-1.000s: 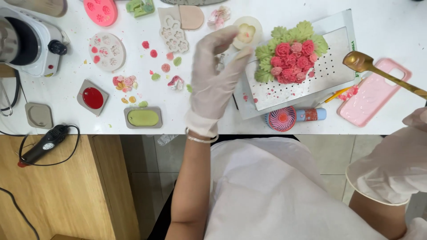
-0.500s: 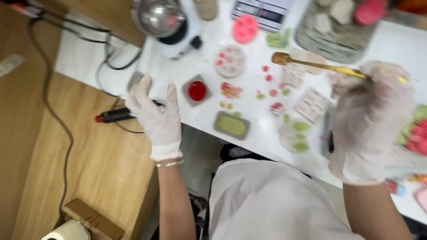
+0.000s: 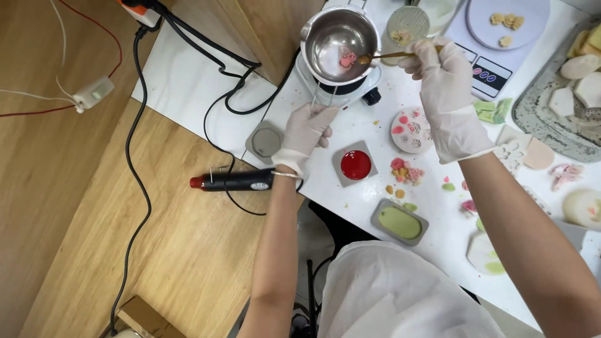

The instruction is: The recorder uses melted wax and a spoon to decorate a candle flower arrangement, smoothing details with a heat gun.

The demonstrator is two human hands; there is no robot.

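A steel pot (image 3: 325, 39) sits on a small white burner (image 3: 369, 84) at the table's far edge, with a few pink pieces (image 3: 345, 58) in its bottom. My gloved right hand (image 3: 446, 84) grips a gold spoon (image 3: 391, 56) whose bowl reaches over the pot's right rim. My gloved left hand (image 3: 307, 130) is just below the pot, fingers curled around its thin wire handle (image 3: 317, 97).
A black heat gun (image 3: 235, 180) with a red tip lies on the wooden surface left of my left wrist, its cable looping away. On the white table are a grey mould (image 3: 266, 142), a red-filled mould (image 3: 355, 164), a green-filled mould (image 3: 399, 222), a round flower mould (image 3: 412, 129) and a scale (image 3: 491, 59).
The view swung left toward the burner. My left hand moved from beside the heat gun up to the pot handle. My right hand carried the spoon over to the pot.
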